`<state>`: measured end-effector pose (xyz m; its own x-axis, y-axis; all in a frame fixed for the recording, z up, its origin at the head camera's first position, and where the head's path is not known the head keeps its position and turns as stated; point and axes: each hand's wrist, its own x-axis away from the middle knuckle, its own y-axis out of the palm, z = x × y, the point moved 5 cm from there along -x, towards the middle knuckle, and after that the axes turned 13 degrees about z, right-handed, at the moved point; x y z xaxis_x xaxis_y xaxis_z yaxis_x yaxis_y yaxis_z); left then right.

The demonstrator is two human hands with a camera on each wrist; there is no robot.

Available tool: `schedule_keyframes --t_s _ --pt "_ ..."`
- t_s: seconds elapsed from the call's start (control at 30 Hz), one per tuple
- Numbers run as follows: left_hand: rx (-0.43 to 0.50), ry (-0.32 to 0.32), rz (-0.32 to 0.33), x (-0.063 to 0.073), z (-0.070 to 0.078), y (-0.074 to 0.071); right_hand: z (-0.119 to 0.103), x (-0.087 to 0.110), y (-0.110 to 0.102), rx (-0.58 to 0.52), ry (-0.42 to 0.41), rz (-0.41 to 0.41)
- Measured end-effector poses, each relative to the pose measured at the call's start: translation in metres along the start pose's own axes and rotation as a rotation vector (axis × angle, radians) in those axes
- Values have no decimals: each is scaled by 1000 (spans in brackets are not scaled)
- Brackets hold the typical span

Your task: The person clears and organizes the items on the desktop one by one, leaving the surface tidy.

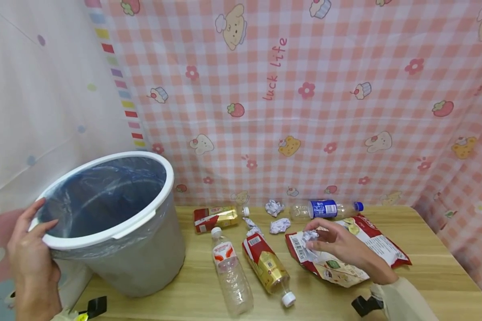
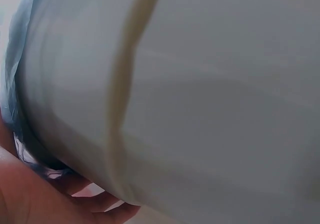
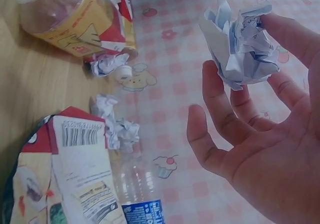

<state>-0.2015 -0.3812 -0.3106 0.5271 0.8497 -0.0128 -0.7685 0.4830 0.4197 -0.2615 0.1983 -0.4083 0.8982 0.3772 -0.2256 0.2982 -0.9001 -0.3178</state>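
Note:
My left hand [image 1: 34, 249] grips the white rim of a grey trash bin [image 1: 124, 263] at the left of the head view, thumb over the inner side of the rim. A translucent plastic bag lines the bin. In the left wrist view the bin's grey wall fills most of the picture, with fingers [image 2: 100, 201] under its edge. My right hand [image 1: 341, 245] pinches a crumpled paper ball [image 3: 242, 49] between thumb and fingertips. In the head view it overlaps a red and white snack bag [image 1: 381, 243] lying on the table.
On the wooden table [image 1: 197, 285] lie a clear bottle [image 1: 233, 278], two bottles with red-gold labels [image 1: 267, 263], and a blue-capped bottle [image 1: 323, 208] at the back. Several crumpled papers [image 1: 280, 225] are among them. A pink checked curtain [image 1: 265, 125] hangs behind.

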Motion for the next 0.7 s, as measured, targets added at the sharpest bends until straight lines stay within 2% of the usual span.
schedule_keyframes --t_s 0.17,0.33,0.57,0.7 --pt "3 -11 1 -2 -1 0 -4 -8 1 -3 1 13" --pt "-35 29 7 -1 -1 1 -6 -13 1 24 15 45" --pt "-18 14 30 -4 -2 0 -10 -18 2 -32 14 89" --pt "-16 18 33 -4 -2 1 -10 -20 0 -21 21 119"
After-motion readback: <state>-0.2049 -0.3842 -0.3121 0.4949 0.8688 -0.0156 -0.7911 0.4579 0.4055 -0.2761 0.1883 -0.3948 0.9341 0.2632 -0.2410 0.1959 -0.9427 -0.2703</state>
